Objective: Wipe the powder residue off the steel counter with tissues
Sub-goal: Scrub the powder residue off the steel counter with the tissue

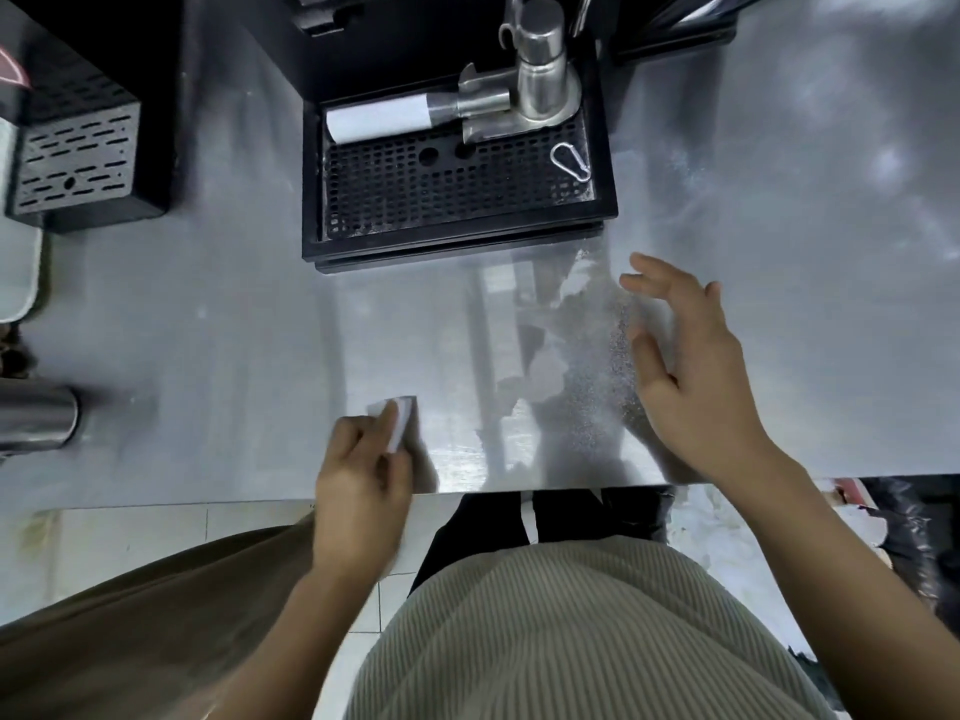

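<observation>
From the head camera we see our left hand [358, 480] pinching a folded white tissue [397, 420] against the steel counter [234, 330], close to its near edge. To the right, a speckled band of powder residue [605, 366] lies just beside our right hand [696, 376], whose fingers are spread and relaxed, holding nothing. A black drip tray [457, 200] sits farther back, with a carabiner [570, 161] on its grate.
</observation>
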Demonstrator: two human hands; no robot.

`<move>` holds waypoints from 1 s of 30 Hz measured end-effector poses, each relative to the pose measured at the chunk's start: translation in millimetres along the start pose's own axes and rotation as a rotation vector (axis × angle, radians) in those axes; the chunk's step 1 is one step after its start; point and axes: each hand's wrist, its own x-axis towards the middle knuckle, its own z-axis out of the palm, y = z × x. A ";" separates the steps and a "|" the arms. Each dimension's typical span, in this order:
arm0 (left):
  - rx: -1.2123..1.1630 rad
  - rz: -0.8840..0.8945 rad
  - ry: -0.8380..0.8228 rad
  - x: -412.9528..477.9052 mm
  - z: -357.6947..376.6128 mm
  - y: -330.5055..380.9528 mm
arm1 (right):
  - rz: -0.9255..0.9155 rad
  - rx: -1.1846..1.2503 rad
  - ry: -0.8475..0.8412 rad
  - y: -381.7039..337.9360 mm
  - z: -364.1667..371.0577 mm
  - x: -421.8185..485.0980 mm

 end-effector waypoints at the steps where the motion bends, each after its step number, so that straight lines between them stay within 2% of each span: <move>1: -0.030 0.022 -0.017 -2.1 6.3 9.7 | 0.005 0.007 -0.007 -0.9 0.5 -1.8; 6: -0.206 0.104 -0.104 4.2 45.7 67.0 | 0.031 0.016 -0.012 -5.6 -0.3 -4.6; 11: -0.214 0.285 -0.239 20.2 74.2 117.7 | 0.048 -0.003 0.020 -6.4 -4.7 -7.6; 15: -0.253 0.260 -0.102 28.1 50.5 102.5 | 0.082 0.006 0.079 -5.1 -10.9 -15.1; 18: -0.143 0.168 0.022 39.9 30.4 64.4 | 0.109 0.013 0.126 -0.3 -16.1 -22.7; 20: -0.077 0.114 0.022 45.8 30.6 50.1 | 0.126 0.013 0.151 2.9 -19.5 -25.3; 25: -0.148 0.275 -0.080 40.6 64.9 87.3 | 0.169 0.004 0.196 4.2 -26.9 -24.4; 30: -0.169 0.427 -0.266 33.1 84.6 132.8 | 0.151 -0.005 0.209 0.9 -29.2 -23.5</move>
